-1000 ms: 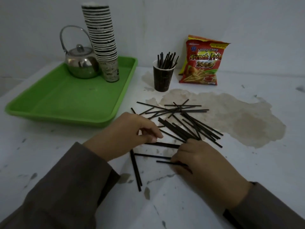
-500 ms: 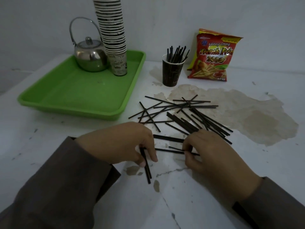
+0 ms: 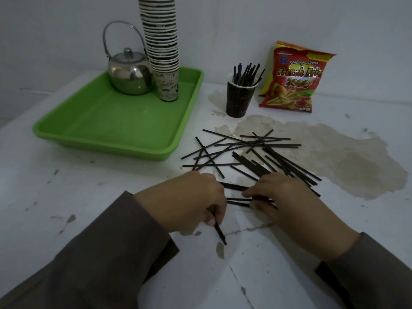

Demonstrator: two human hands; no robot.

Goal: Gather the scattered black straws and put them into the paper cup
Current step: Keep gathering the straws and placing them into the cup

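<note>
Several black straws (image 3: 256, 152) lie scattered and crossed on the white table, in front of a dark paper cup (image 3: 239, 100) that holds several upright straws. My left hand (image 3: 189, 201) is closed around black straws, one end poking out below the fingers toward me. My right hand (image 3: 283, 195) rests on the near edge of the pile, with finger and thumb pinching straws that lie flat between the two hands.
A green tray (image 3: 107, 134) at the left carries a steel kettle (image 3: 129, 74) and a tall stack of paper cups (image 3: 161, 47). A red French fries bag (image 3: 294, 79) leans on the wall right of the cup. A brown stain (image 3: 345, 161) spreads under the pile's right side.
My left hand pulled back from the pile toward me and closed on straws near the table's front. My right hand shifted left onto the straws between the hands. The camera tilted down.
</note>
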